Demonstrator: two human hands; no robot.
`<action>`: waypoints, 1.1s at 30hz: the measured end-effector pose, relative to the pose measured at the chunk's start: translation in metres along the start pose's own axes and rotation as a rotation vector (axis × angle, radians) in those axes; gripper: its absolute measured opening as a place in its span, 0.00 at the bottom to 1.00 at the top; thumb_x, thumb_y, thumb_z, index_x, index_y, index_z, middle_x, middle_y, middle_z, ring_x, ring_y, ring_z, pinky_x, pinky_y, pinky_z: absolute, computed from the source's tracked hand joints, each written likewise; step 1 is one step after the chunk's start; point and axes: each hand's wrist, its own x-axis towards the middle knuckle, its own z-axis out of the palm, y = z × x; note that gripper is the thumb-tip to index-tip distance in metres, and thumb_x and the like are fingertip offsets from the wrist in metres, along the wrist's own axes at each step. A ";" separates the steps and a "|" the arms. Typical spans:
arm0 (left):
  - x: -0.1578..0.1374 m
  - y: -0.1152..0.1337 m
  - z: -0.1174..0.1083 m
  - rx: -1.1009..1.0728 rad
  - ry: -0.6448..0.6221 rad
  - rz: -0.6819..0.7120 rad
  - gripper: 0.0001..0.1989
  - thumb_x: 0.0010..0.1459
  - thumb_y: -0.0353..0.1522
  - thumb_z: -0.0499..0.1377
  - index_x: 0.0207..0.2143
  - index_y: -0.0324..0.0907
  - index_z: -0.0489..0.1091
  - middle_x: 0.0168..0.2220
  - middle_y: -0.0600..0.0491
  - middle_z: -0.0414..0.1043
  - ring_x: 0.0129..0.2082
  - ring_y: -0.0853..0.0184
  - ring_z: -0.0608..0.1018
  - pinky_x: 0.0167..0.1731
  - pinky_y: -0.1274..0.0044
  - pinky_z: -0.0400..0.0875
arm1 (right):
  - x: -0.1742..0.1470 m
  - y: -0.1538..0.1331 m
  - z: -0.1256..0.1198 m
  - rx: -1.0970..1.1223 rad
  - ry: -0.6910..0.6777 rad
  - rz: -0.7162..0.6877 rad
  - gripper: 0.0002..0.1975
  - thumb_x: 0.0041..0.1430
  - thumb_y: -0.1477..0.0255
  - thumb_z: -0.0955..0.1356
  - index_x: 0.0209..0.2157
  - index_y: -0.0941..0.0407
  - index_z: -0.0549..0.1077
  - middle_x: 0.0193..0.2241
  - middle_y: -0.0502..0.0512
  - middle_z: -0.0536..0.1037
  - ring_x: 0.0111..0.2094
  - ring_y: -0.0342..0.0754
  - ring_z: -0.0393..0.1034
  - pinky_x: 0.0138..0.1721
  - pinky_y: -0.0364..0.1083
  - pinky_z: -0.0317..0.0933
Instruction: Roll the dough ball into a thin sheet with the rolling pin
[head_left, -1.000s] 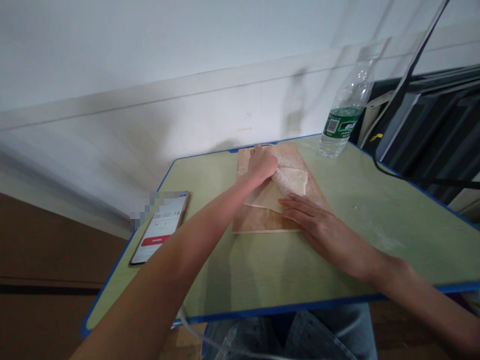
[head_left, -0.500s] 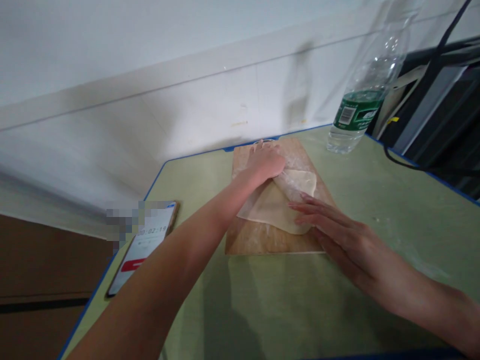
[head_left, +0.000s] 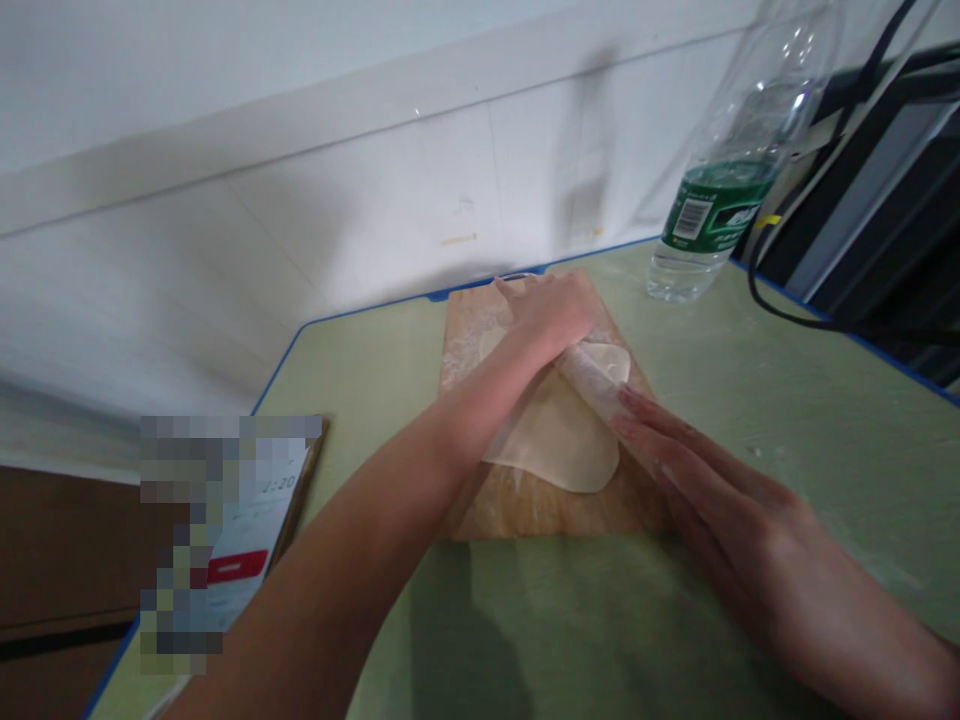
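Note:
A thin, flattened sheet of dough lies on a floured wooden board. A pale, flour-dusted rolling pin lies slantwise across the dough, its ends covered by my hands. At its far end, the palm of my left hand presses down with the fingers spread over the board's far part. My right hand rests on the near end, fingers straight and side by side, at the board's right edge. My left forearm hides part of the dough and the board's left side.
A clear water bottle with a green label stands at the table's back right. Beside it a black cable droops over the table edge. A phone lies at the left, partly behind my left forearm. A white wall borders the back.
My hands and the rolling pin have shifted slightly right over the dough. More dough shows at the near side. The view has moved a little.

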 end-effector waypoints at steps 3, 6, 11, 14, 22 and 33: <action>0.002 0.005 0.000 -0.024 0.056 0.006 0.17 0.59 0.29 0.49 0.47 0.43 0.72 0.49 0.46 0.73 0.54 0.54 0.70 0.55 0.55 0.57 | -0.002 0.002 0.001 -0.026 -0.008 0.035 0.32 0.59 0.80 0.57 0.65 0.52 0.53 0.65 0.52 0.54 0.62 0.48 0.52 0.58 0.46 0.56; 0.005 0.007 0.001 -0.027 0.055 0.021 0.16 0.58 0.28 0.50 0.43 0.41 0.74 0.47 0.46 0.74 0.52 0.56 0.72 0.53 0.60 0.62 | -0.002 0.002 0.001 -0.055 -0.015 0.025 0.32 0.60 0.80 0.56 0.65 0.53 0.52 0.66 0.53 0.53 0.63 0.48 0.51 0.59 0.46 0.55; 0.010 0.008 0.005 -0.035 0.086 0.010 0.16 0.58 0.27 0.50 0.45 0.39 0.73 0.47 0.44 0.74 0.52 0.54 0.72 0.50 0.62 0.65 | 0.001 0.001 0.001 -0.057 0.018 0.046 0.31 0.62 0.77 0.57 0.66 0.50 0.50 0.64 0.54 0.56 0.61 0.52 0.55 0.56 0.50 0.61; 0.013 0.009 0.006 -0.058 0.081 0.015 0.16 0.59 0.27 0.49 0.46 0.38 0.72 0.49 0.42 0.73 0.53 0.53 0.71 0.51 0.61 0.65 | 0.002 -0.001 0.000 -0.062 0.040 0.065 0.29 0.64 0.75 0.58 0.66 0.52 0.52 0.63 0.57 0.59 0.60 0.53 0.58 0.55 0.51 0.63; 0.022 0.014 0.010 -0.055 0.088 0.026 0.17 0.57 0.27 0.51 0.47 0.38 0.72 0.50 0.41 0.72 0.54 0.50 0.70 0.49 0.60 0.66 | 0.009 -0.006 -0.001 -0.070 0.100 0.095 0.24 0.64 0.74 0.59 0.61 0.58 0.61 0.59 0.61 0.65 0.57 0.55 0.64 0.53 0.53 0.65; 0.027 0.020 0.008 -0.115 0.097 0.004 0.17 0.60 0.27 0.49 0.48 0.39 0.71 0.51 0.44 0.71 0.53 0.56 0.71 0.52 0.64 0.64 | 0.010 -0.006 0.000 -0.060 0.104 0.130 0.24 0.65 0.73 0.59 0.63 0.53 0.58 0.59 0.59 0.66 0.57 0.55 0.63 0.54 0.56 0.65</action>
